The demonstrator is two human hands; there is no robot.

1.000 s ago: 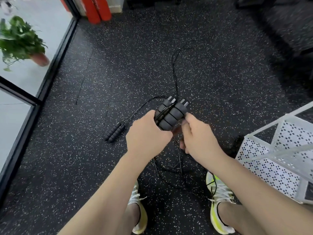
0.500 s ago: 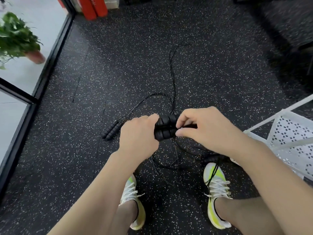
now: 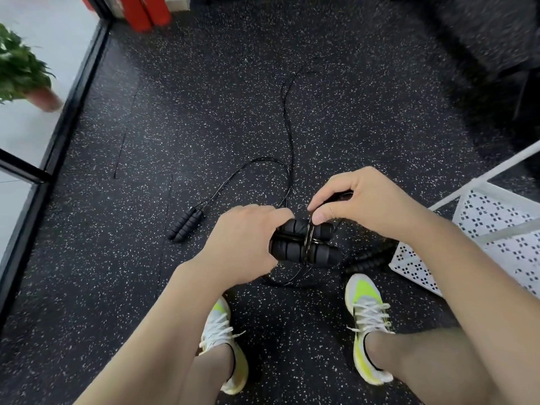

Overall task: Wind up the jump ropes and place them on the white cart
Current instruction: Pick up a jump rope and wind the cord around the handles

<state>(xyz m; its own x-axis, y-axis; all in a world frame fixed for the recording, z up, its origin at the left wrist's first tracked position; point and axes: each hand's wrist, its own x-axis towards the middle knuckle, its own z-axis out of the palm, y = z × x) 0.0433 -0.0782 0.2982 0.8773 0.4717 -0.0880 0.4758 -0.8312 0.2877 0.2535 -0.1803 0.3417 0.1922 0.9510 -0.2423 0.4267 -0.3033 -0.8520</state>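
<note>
1. Two bare hands are working close together at mid-frame. The left hand (image 3: 244, 244) is curling its fingers round the left ends of two black foam handles (image 3: 304, 242) lying side by side, roughly level.
2. The right hand (image 3: 362, 204) is sitting just above the right part of those handles, thumb and forefinger pinching the thin black cord (image 3: 309, 239), which is crossing the pair of handles in a few turns at their middle. How many turns cannot be counted.
3. More of that cord is hanging below the handles in loose loops (image 3: 287, 280) above the floor (image 3: 204, 112), between the two hands and the shoes.
4. A second jump rope is lying on the floor to the left: its two black handles (image 3: 185, 224) are resting together, touching, and its cord (image 3: 285, 127) is running up and away in one long curve.
5. A third pair of dark ribbed handles (image 3: 369, 260) is lying on the floor just beside the white cart (image 3: 479, 232), partly hidden under the right forearm.
6. The white cart, with perforated panels, is standing at the right edge; none of the ropes is lying on it in view.
7. Two white and yellow shoes (image 3: 366, 314) are standing on the speckled dark floor below the hands.
8. One potted plant (image 3: 20, 71) is sitting at the far left beyond a black frame, and two red upright shapes (image 3: 144, 10) are showing at the top.
</note>
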